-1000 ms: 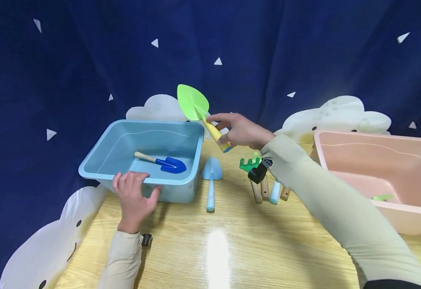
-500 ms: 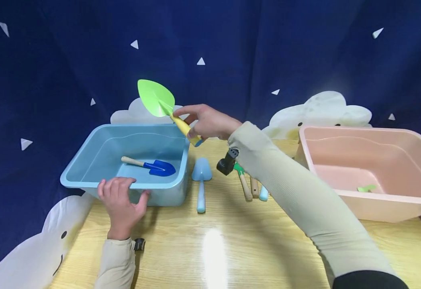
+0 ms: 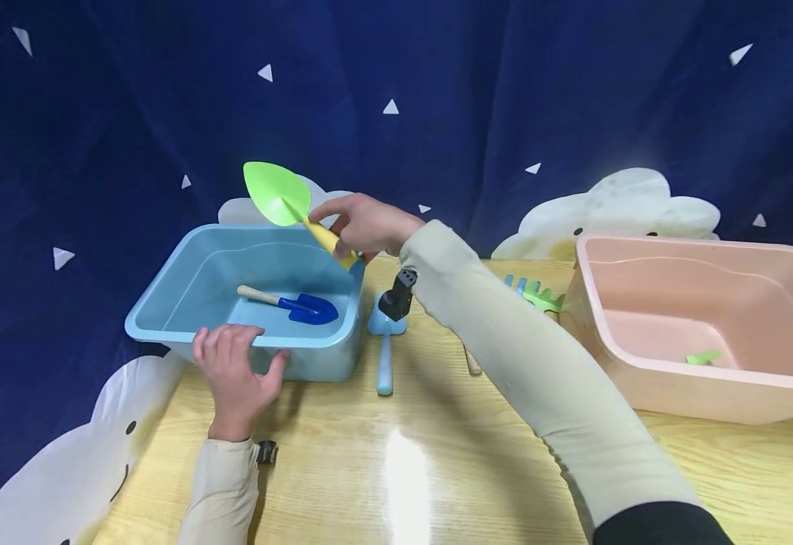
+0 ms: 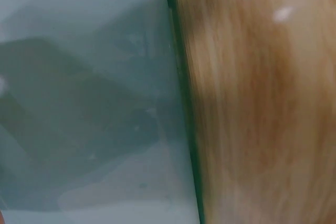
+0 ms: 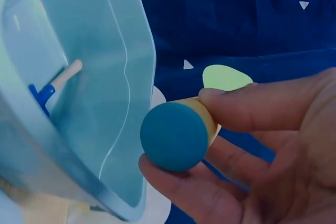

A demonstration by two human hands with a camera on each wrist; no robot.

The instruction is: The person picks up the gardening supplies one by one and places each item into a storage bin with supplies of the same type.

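head: one blue tub, one blue shovel inside, one pink tub; left hand grips the blue tub's near rim, right hand holds one green shovel by that tub's far corner. left wrist: one table. right wrist: fingers half-closed round the yellow handle.
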